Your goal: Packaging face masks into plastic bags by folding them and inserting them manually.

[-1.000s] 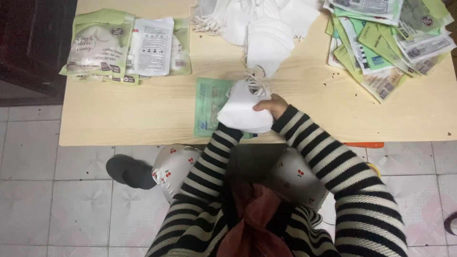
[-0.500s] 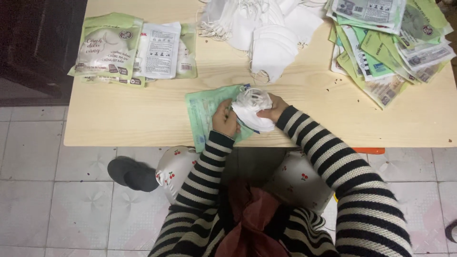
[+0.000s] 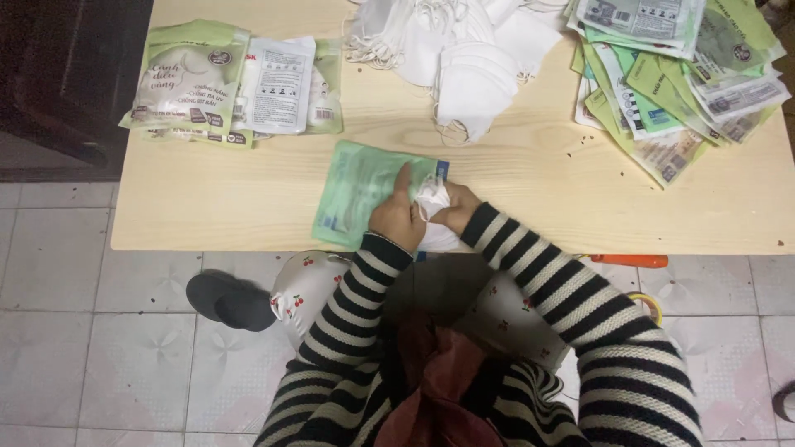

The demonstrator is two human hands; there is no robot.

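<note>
— Left hand (image 3: 397, 217)?
— Pressed flat on the green pouch (image 3: 360, 192) at the near edge of the wooden table (image 3: 530, 186), one finger stretched out, gripping nothing.
— Right hand (image 3: 454, 209)?
— Closed, pinching the white mask (image 3: 432, 199), touching the pouch's right edge.
— Around them?
— Loose white masks (image 3: 464, 58) beyond, filled packets (image 3: 228, 83) far left, empty pouches (image 3: 675, 74) far right.
</note>
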